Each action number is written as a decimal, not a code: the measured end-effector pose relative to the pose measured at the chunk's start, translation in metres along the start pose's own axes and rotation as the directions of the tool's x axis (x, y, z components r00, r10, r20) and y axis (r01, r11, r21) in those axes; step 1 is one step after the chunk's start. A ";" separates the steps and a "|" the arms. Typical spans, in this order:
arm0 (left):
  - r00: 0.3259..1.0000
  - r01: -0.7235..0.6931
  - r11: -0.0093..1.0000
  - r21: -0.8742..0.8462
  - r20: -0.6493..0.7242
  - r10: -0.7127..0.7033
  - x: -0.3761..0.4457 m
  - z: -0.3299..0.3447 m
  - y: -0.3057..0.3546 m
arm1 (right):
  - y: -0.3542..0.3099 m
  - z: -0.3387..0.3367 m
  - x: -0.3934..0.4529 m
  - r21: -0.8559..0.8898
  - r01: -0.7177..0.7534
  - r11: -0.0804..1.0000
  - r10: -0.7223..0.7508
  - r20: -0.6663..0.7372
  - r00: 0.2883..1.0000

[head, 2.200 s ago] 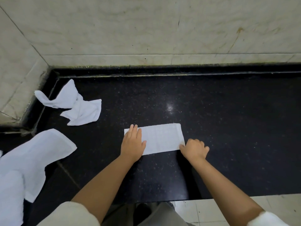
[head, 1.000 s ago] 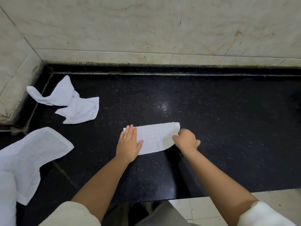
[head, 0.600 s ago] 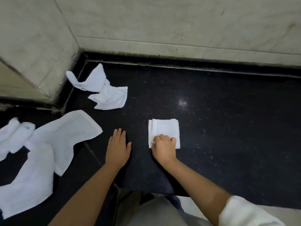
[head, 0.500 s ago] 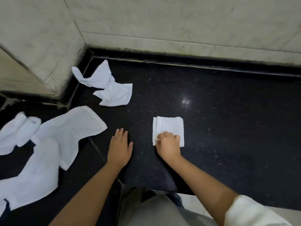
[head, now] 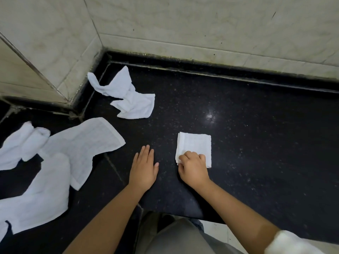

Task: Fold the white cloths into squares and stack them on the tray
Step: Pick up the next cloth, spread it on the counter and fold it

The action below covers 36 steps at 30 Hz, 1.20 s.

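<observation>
A small white cloth folded into a square (head: 195, 143) lies on the black counter (head: 256, 143). My right hand (head: 192, 166) has its fingers curled on the cloth's near edge, gripping it at the near left corner. My left hand (head: 144, 166) rests flat on the counter a little to the left of the square, fingers straight, holding nothing. No tray is in view.
A crumpled white cloth (head: 126, 96) lies at the back left near the wall corner. Several more unfolded white cloths (head: 73, 149) spread over the left side of the counter. Tiled walls (head: 201, 24) close the back and left. The counter's front edge runs just below my arms.
The long cloth strip was folded over into a square by my right hand. My left hand came off the cloth and now lies on the counter. The view has swung left.
</observation>
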<state>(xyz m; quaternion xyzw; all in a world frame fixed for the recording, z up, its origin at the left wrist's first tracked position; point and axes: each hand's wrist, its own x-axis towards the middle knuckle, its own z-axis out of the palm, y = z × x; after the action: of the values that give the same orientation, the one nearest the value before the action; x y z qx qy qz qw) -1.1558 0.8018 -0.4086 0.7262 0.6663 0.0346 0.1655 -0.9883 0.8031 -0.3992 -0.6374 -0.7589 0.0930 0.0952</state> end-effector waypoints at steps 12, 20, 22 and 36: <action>0.835 -0.519 0.854 0.033 -0.192 0.515 0.017 0.004 0.046 | 0.063 -0.030 -0.023 -0.308 0.082 0.948 -0.054 0.098 0.994; 0.843 -0.529 0.820 0.216 0.026 0.537 0.031 0.010 0.063 | 0.070 -0.034 -0.007 -0.323 0.175 0.930 -0.139 0.130 0.982; 0.835 -0.536 0.803 0.258 0.022 0.550 0.033 0.006 0.067 | 0.072 -0.041 -0.004 -0.279 0.138 0.950 -0.111 0.110 0.988; 0.580 -0.796 0.583 0.162 -0.068 0.812 0.000 -0.007 0.335 | 0.260 -0.173 -0.157 0.038 -0.323 0.945 0.325 -0.041 0.945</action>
<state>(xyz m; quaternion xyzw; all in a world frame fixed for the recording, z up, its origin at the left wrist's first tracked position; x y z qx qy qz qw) -0.8375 0.7837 -0.3056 0.9533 0.2750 0.1168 0.0448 -0.6691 0.6958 -0.3053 -0.7540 -0.6398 0.1041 0.1062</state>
